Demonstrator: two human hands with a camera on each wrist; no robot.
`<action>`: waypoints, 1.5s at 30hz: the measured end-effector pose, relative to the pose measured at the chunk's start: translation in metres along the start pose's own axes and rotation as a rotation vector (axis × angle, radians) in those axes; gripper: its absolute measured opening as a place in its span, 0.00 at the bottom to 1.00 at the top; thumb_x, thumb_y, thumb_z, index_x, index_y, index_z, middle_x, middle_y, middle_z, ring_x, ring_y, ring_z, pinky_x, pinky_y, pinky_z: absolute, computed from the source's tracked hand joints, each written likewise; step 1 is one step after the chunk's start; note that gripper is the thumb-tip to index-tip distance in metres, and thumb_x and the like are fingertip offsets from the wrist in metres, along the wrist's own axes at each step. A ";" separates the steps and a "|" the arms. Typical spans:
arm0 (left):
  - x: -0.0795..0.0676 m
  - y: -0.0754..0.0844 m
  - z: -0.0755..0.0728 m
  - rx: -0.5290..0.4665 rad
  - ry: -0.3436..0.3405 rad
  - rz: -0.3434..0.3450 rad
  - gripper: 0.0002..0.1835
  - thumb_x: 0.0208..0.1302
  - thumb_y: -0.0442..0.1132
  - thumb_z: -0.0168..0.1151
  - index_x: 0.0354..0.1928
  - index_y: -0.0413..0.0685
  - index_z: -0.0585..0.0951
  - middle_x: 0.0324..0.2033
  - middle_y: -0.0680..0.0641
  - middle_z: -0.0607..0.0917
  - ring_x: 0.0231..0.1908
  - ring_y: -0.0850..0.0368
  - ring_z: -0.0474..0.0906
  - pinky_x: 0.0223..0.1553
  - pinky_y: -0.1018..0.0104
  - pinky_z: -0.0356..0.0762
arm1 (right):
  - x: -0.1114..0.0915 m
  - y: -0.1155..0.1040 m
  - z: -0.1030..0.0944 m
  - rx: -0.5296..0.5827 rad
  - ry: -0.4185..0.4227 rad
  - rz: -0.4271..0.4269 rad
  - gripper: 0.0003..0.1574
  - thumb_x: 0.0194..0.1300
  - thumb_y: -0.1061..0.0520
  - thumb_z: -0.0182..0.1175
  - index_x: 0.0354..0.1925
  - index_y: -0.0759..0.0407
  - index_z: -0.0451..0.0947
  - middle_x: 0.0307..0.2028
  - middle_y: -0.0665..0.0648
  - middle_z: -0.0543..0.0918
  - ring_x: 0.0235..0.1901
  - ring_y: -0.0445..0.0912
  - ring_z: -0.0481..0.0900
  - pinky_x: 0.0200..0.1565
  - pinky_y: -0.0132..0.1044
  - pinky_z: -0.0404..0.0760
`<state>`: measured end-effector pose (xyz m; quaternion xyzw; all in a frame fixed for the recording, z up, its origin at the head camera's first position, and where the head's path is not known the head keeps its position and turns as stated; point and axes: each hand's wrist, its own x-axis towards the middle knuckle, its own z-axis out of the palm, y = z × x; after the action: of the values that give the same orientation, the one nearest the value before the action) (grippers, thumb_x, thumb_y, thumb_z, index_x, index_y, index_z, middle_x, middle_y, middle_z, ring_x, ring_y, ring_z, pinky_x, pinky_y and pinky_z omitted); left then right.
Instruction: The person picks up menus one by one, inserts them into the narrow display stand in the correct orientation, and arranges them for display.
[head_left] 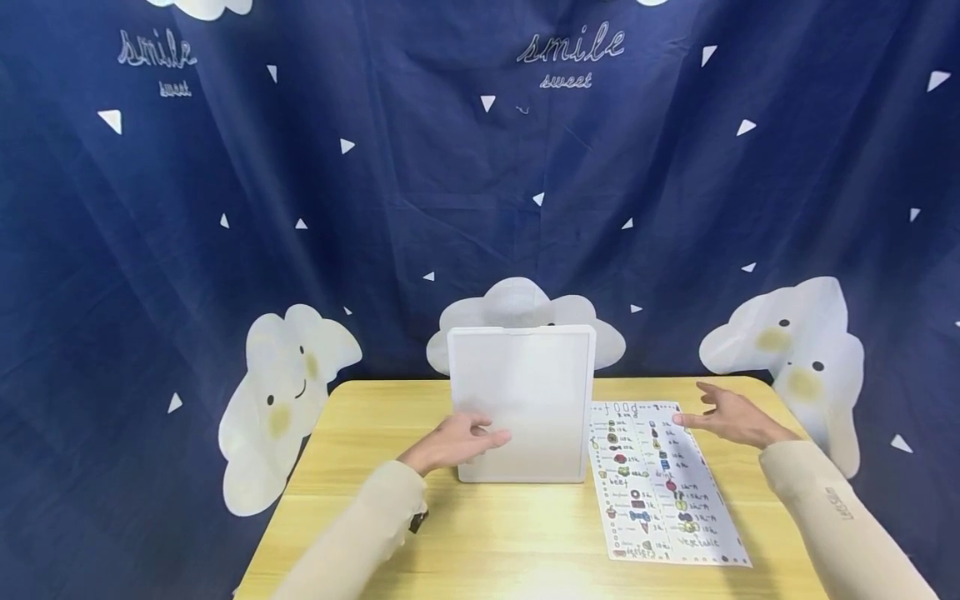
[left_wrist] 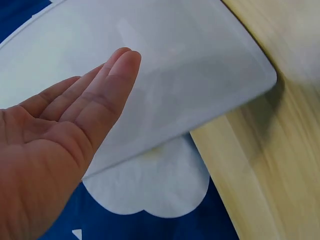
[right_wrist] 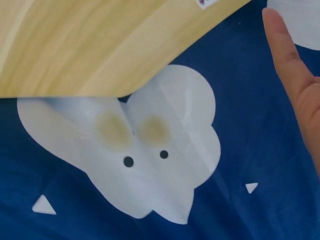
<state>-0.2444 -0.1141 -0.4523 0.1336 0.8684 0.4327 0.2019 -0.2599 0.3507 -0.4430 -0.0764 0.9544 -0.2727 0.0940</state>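
Note:
A white panel with a raised rim, like a small whiteboard, stands upright at the back of the table. My left hand is in front of its lower left part, fingers extended and holding nothing. In the left wrist view the straight fingers of that left hand overlap the smooth white surface. On the right, a handwritten food list on white paper lies flat, with small coloured drawings and prices. My right hand hovers around its upper right corner, fingers spread and nothing in them. Only part of that hand shows in the right wrist view.
The light wooden table has rounded back corners. Behind it hangs a dark blue curtain with white triangles, clouds and lettering. A small black thing shows at the left sleeve's cuff.

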 end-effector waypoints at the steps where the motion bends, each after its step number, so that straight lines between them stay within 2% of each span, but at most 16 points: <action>1: 0.000 0.000 0.003 -0.006 -0.005 -0.002 0.46 0.61 0.69 0.61 0.68 0.37 0.71 0.55 0.42 0.83 0.48 0.46 0.84 0.50 0.53 0.80 | 0.000 0.000 0.001 0.016 -0.011 0.010 0.66 0.63 0.36 0.66 0.69 0.86 0.47 0.60 0.89 0.63 0.48 0.71 0.80 0.48 0.60 0.79; 5: 0.003 0.001 0.012 -0.020 -0.020 -0.005 0.47 0.61 0.69 0.61 0.69 0.38 0.70 0.55 0.42 0.82 0.48 0.45 0.84 0.52 0.52 0.79 | 0.000 0.002 0.004 0.074 -0.041 0.050 0.68 0.62 0.35 0.67 0.69 0.86 0.46 0.61 0.89 0.61 0.48 0.71 0.80 0.42 0.54 0.84; 11: 0.008 0.002 0.022 -0.069 -0.023 0.011 0.46 0.62 0.68 0.61 0.69 0.39 0.70 0.57 0.42 0.82 0.49 0.50 0.83 0.48 0.57 0.82 | 0.000 0.010 0.008 0.126 -0.064 0.078 0.66 0.64 0.35 0.65 0.69 0.86 0.46 0.62 0.89 0.60 0.56 0.76 0.72 0.44 0.54 0.83; 20: 0.018 0.003 0.040 -0.107 -0.054 0.014 0.45 0.62 0.68 0.62 0.69 0.39 0.71 0.54 0.45 0.83 0.49 0.52 0.83 0.46 0.58 0.83 | 0.002 0.020 0.016 0.167 -0.088 0.121 0.65 0.66 0.36 0.63 0.68 0.87 0.45 0.62 0.89 0.59 0.59 0.77 0.68 0.46 0.55 0.83; 23: 0.020 0.004 0.046 -0.086 -0.059 0.006 0.45 0.61 0.69 0.61 0.69 0.42 0.71 0.54 0.46 0.83 0.49 0.52 0.83 0.48 0.58 0.82 | 0.002 0.023 0.017 0.172 -0.092 0.137 0.66 0.66 0.35 0.62 0.69 0.86 0.45 0.63 0.89 0.59 0.60 0.77 0.67 0.46 0.56 0.83; 34: 0.027 0.009 0.064 -0.046 -0.067 -0.027 0.46 0.60 0.73 0.58 0.69 0.46 0.72 0.55 0.47 0.83 0.47 0.55 0.84 0.56 0.52 0.77 | 0.005 0.030 0.024 0.125 -0.082 0.160 0.67 0.64 0.34 0.64 0.66 0.88 0.47 0.61 0.89 0.61 0.55 0.77 0.71 0.44 0.56 0.82; 40: 0.030 0.008 0.073 -0.082 -0.087 -0.036 0.46 0.61 0.72 0.58 0.69 0.45 0.71 0.53 0.43 0.84 0.44 0.46 0.85 0.55 0.45 0.76 | 0.007 0.033 0.031 0.116 -0.081 0.166 0.65 0.66 0.34 0.63 0.66 0.89 0.48 0.60 0.89 0.63 0.53 0.76 0.73 0.44 0.56 0.83; 45: 0.033 0.006 0.082 -0.101 -0.096 -0.042 0.46 0.61 0.72 0.58 0.70 0.46 0.70 0.53 0.41 0.84 0.43 0.44 0.86 0.57 0.39 0.73 | 0.008 0.036 0.036 0.140 -0.083 0.181 0.66 0.65 0.33 0.63 0.66 0.88 0.48 0.59 0.89 0.63 0.53 0.75 0.74 0.44 0.55 0.83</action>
<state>-0.2347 -0.0405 -0.5000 0.1254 0.8374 0.4648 0.2589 -0.2634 0.3611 -0.4930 0.0057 0.9314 -0.3257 0.1626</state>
